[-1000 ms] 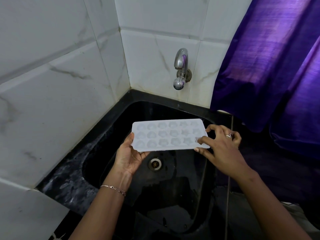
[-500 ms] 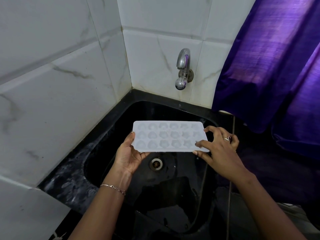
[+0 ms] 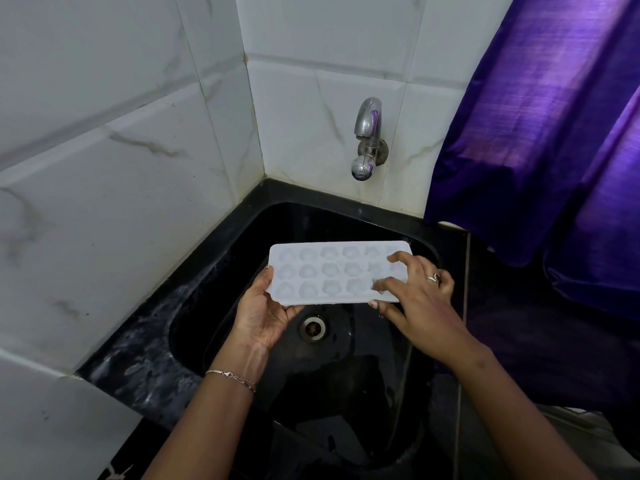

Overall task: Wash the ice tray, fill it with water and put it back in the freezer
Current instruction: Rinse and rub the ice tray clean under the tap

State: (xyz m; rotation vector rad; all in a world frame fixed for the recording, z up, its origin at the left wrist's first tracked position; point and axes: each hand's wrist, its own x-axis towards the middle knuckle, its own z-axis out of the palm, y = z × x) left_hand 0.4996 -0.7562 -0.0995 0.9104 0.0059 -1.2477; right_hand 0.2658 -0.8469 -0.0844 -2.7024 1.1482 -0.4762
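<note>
White ice tray [image 3: 332, 271], cells up, is held level over the black sink [image 3: 311, 223] below the tap [image 3: 367, 133]. Left hand [image 3: 263, 313] grips its left end. Right hand [image 3: 415, 299] pinches the right end, bent fingers [image 3: 398, 259] over the cells.

Ice tray's [image 3: 329, 271] end cells behind the right hand [image 3: 415, 299]; curtain [image 3: 554, 150] partly off-frame.

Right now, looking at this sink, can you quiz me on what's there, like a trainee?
1. True or false: water is running from the tap.
2. The ice tray is held over: A) a black sink, B) a bucket, C) a stove.
3. Fill in: the ring sits on the ___ hand.
Key: 1 false; 2 A; 3 right hand.
</note>
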